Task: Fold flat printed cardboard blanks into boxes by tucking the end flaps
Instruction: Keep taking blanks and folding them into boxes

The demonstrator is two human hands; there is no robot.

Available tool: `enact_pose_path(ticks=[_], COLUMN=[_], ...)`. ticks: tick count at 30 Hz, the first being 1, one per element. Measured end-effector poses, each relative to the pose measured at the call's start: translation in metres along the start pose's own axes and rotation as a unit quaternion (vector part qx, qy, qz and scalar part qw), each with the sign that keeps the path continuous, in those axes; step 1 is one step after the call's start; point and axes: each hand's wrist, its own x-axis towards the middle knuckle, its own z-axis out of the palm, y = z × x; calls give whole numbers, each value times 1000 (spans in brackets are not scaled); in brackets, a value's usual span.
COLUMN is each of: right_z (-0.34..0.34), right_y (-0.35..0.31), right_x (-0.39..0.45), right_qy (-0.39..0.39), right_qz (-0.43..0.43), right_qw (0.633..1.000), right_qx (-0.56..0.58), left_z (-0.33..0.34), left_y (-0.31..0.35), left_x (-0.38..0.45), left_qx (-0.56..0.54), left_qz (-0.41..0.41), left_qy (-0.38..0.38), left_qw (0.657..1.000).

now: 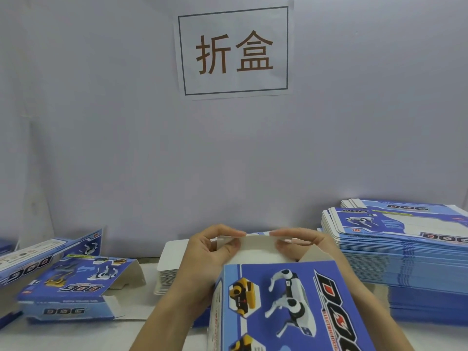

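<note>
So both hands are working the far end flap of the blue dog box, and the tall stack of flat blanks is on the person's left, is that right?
Not quite. The head view shows the stack of flat blanks on the person's right, not left. The rest holds: the left hand and right hand both pinch the far end flap of the blue dog box.

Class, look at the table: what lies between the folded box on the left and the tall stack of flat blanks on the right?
In the head view, a low stack of white cards and, nearer, the box gripped by the left hand and right hand.
</note>
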Motion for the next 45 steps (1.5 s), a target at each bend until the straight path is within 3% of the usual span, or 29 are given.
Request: enact_pose_path(ticks=[4,8,12,15,19,23,27,29,31,37,45], right_z=[3,4,-5,-5,-1,11,24,31,34,41,35], right_y=[2,-1,-12,-23,-36,-45,-57,-57,-51,-36,-30], right_x=[1,-1,-10,-15,-14,-11,-11,-17,-23,-17,-8], right_qy=[16,82,165,184,125,-51,-19,-9,17,52,98], right_qz=[-23,-36,-77,-101,-140,-112,-214,-226,-226,-169,-157], right_qw=[998,996,983,977,982,992,976,972,970,984,982], right_qx=[-50,-17,39,28,14,30,-18,-65,-83,-31,-34], left_z=[-3,-6,-9,-5,1,2,6,11,16,31,30], left_y=[0,8,27,39,46,53,58,56,51,40,44], left_x=[1,2,-5,-13,-12,-14,-19,-22,-23,-18,-18], left_qx=[2,-18,73,162,77,64,126,126,63,18,34], left_qz=[-14,-14,8,53,168,282,379,374,327,249,231], left_qy=[17,-12,-87,-137,-60,13,19,3,-11,148,125], left_qw=[1000,1000,993,976,981,957,916,919,943,957,964])
